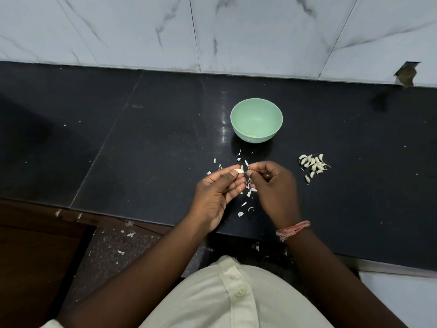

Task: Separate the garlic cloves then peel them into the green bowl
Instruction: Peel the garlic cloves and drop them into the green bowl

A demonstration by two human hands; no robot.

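One clove (238, 171) sat pinched between the thumb and fingertips of the left hand (218, 194) at the frame's centre, its long axis running roughly left to right, pointing at the right hand (274, 188). That hand, just beside it, pinched a thin strip of skin (246, 165) with curled fingers. Straight above in the frame, near both hands but slightly closer to the right, stood the green bowl (256, 120), something pale at its bottom. Unpeeled cloves (313, 165) lay in a heap at right of centre, nearer the right hand.
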